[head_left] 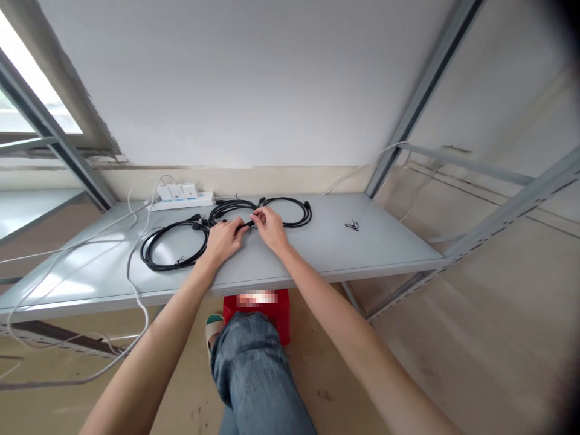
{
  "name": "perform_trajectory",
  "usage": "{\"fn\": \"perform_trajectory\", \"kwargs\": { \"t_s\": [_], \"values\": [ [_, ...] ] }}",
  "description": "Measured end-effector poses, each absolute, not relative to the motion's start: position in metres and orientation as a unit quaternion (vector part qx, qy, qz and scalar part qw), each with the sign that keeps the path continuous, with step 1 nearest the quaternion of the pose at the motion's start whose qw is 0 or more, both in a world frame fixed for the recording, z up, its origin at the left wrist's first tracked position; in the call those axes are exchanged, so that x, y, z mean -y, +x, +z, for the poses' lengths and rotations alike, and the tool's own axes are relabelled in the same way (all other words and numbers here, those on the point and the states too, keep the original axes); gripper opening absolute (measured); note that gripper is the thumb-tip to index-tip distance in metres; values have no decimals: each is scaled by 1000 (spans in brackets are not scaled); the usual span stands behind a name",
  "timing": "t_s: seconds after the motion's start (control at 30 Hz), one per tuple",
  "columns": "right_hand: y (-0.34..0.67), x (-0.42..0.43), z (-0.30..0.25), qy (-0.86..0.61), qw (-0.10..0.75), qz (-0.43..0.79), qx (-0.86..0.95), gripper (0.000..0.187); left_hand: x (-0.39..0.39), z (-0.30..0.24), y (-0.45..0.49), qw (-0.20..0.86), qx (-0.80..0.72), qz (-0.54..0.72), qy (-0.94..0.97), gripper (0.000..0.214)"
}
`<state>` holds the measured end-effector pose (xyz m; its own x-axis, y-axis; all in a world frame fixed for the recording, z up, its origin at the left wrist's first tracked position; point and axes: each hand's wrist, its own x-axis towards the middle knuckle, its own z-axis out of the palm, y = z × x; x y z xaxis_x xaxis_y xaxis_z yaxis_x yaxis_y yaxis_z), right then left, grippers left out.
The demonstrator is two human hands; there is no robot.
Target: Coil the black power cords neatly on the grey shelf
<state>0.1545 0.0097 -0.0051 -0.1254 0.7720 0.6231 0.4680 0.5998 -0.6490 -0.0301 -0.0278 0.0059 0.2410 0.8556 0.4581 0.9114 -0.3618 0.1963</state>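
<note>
Several coiled black cables lie on the grey metal shelf (pixel 335 251). The left coil (pixel 147 252) rests beside my left hand, the right coil (pixel 290 199) lies beyond my right hand, and the middle coil (pixel 229 205) is just behind both. My left hand (pixel 225 238) is closed around part of a black cable (pixel 247 225) near the shelf's middle. With thumb and fingers pinched, my right hand (pixel 268 225) grips the same cable a little further right. The fingers partly hide the gripped stretch.
A white power strip (pixel 206 199) with plugged-in adapters stands at the back left. White cords (pixel 131 266) run over the shelf's left side and hang off its front. Small black ties (pixel 352 226) lie to the right. Metal uprights (pixel 394 145) frame the shelf; a red stool (pixel 283 314) is below.
</note>
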Motion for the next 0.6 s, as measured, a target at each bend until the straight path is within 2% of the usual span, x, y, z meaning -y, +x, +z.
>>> {"fn": "perform_trajectory", "kwargs": {
  "t_s": [0.2, 0.6],
  "values": [
    [154, -11, -9, -496, 514, 130, 688, 32, 29, 9, -28, 52, 565, -249, -785, 36],
    [152, -10, -9, -480, 469, 101, 734, 13, 24, 3, -32, 66, 553, -253, -791, 37]
  ]
}}
